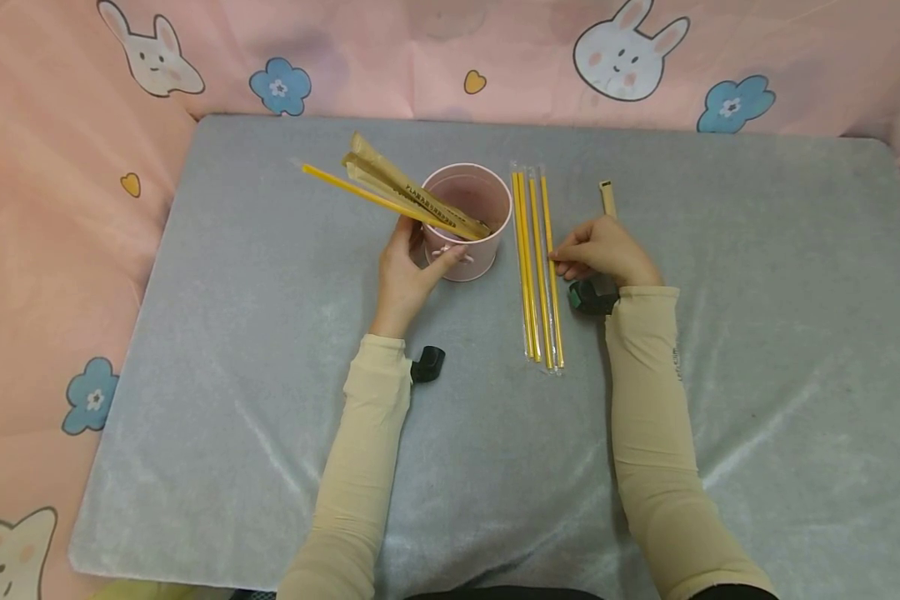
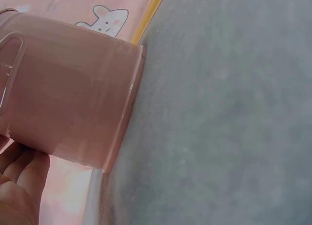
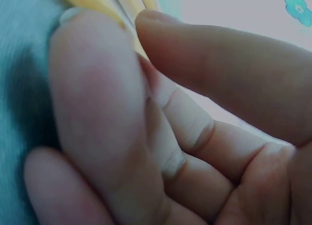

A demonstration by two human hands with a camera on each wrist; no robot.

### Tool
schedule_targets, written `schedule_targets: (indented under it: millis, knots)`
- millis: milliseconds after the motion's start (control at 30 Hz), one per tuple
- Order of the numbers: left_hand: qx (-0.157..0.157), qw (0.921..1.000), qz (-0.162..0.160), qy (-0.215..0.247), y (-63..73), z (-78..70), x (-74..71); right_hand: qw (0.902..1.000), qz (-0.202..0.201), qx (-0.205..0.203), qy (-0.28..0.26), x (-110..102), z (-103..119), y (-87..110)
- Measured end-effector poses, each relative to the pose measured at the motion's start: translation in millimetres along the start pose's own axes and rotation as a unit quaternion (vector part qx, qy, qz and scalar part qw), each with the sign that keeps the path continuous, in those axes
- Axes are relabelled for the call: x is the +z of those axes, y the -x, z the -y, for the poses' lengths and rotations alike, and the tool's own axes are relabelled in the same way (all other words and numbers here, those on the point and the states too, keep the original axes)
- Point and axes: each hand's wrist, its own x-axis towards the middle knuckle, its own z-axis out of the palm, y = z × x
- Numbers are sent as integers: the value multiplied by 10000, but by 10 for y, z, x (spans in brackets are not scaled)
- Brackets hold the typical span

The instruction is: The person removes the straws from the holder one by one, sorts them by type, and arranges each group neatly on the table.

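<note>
My left hand [image 1: 412, 279] grips a pink bucket [image 1: 461, 265] by its near left side, thumb across the front and fingers behind. The bucket stands upright; its smooth wall [image 2: 73, 88] fills the left of the left wrist view. Brown paper-wrapped straws [image 1: 412, 187] with dark print and a yellow straw [image 1: 360, 192] in clear wrap lean out of it to the left. To its right lie several yellow straws [image 1: 531, 275] side by side, each in clear film. My right hand [image 1: 603, 250] pinches the rightmost straw [image 1: 550, 242] around its middle, thumb and fingertips close together.
Beyond my right hand, a brown paper-wrapped strip [image 1: 607, 198] lies partly hidden. A grey cloth [image 1: 270, 467] covers the table. Pink curtain [image 1: 375, 50] with rabbits and flowers hangs along the back and left edges. Black wrist cameras [image 1: 429, 364] stick out from both sleeves.
</note>
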Motion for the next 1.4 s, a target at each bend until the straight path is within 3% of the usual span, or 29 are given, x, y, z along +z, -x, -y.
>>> schedule_targets:
  millis: [100,433,800,1033,1233,1400]
  knots:
    - [-42,10000,-2,-23,28,-138,-14,10000,-8,-17,-30,2,7,2]
    - [-1,10000,25,-16,30,-148,-30,9998,-174,-135,20,-7,51,31]
    - [-76,9999,30,-60,39,-175,-42,9929,-886,-572,546,-18,183,133]
    - [-30,10000,53,-48,36,-173,-43,9814,-1312,-1396,-102,59,391,244]
    - [-3,10000,16,-16,35,-172,-38,9656,-1338,-2151,-585,191,601,339]
    - [-96,9999,24,-76,25,-109,-19,9442,-1501,-2882,-536,368,754,391]
